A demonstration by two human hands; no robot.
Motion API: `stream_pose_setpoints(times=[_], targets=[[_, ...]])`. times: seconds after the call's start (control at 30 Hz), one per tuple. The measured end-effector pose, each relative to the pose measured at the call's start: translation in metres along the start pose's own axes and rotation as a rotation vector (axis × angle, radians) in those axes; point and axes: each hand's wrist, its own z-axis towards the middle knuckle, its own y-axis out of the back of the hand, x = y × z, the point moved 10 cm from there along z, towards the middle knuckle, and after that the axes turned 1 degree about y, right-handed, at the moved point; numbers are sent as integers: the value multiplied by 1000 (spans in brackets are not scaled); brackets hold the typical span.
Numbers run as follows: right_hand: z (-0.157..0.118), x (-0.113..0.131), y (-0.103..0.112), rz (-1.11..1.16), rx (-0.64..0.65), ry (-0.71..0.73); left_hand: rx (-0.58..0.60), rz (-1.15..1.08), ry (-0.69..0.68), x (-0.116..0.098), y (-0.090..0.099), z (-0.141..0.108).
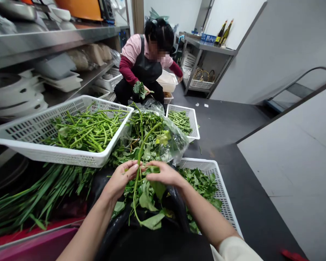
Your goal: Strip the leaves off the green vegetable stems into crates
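Note:
A long green leafy stem point(144, 145) stands upright between my hands, curving over at its top. Its lower end bends down to a large leaf point(153, 221). My left hand point(121, 178) pinches the stem with thumb and fingertips. Close beside it, my right hand point(163, 174) has its fingers curled around a leafy part of the stem; the fingertips are partly hidden. Beneath and beyond both hands lies a heap of leafy greens point(149, 152), partly in a clear plastic bag point(179, 143).
At left stands a white basket point(97, 156) of stripped stems point(89, 128); at right, another basket point(216, 168) holds leaves point(201, 185). Long green stalks point(57, 188) lie lower left. Ahead, a crouching co-worker point(146, 61) holds a leafy green point(140, 90) near a smaller basket point(194, 125). Steel shelves point(70, 36) line the left.

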Motion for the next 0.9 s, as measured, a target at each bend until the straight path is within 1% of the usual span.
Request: stream_pose_setpoints(times=[0.03,0.1,0.17,0.23,0.3,0.37,0.43,0.47,0.57,0.6,0.63,0.67,0.7,0.73,0.8,0.83,0.9], targets=[[1,0,-13,-55,16,6,-31,13,-35,-3,2,1],[7,-3,-26,-97,-23,3,-103,53,-90,-7,8,-1],[13,-5,-32,-109,-49,12,-178,97,-104,-8,15,-5],[16,-6,-37,-155,-27,32,-235,156,-116,-8,21,-8],[18,-4,-39,-271,-5,55,-251,246,-151,-10,22,-9],[19,-3,-31,-416,-70,69,-194,328,-168,-12,15,-8],[22,0,-16,-468,-183,86,-114,349,-149,-10,6,-5],[23,-1,-3,-426,-263,75,-79,334,-131,-10,2,-5],[26,-16,38,-180,-475,-31,9,261,-73,-10,-6,-5],[24,-20,50,-124,-531,-66,26,242,-56,-11,-7,-6],[23,-23,56,-92,-539,-87,22,221,-45,-12,-5,-6],[23,-22,55,-73,-480,-92,-5,198,-40,-14,-1,-6],[23,-21,45,-58,-366,-90,-46,171,-43,-15,4,-6],[21,-19,29,-35,-220,-98,-93,143,-49,-17,10,-5],[7,-14,-13,-9,74,-113,-164,99,-63,-18,19,-4],[0,-9,-31,-35,167,-96,-187,84,-69,-18,22,-3],[-10,4,-51,-167,219,-8,-214,72,-80,-18,25,-2]])
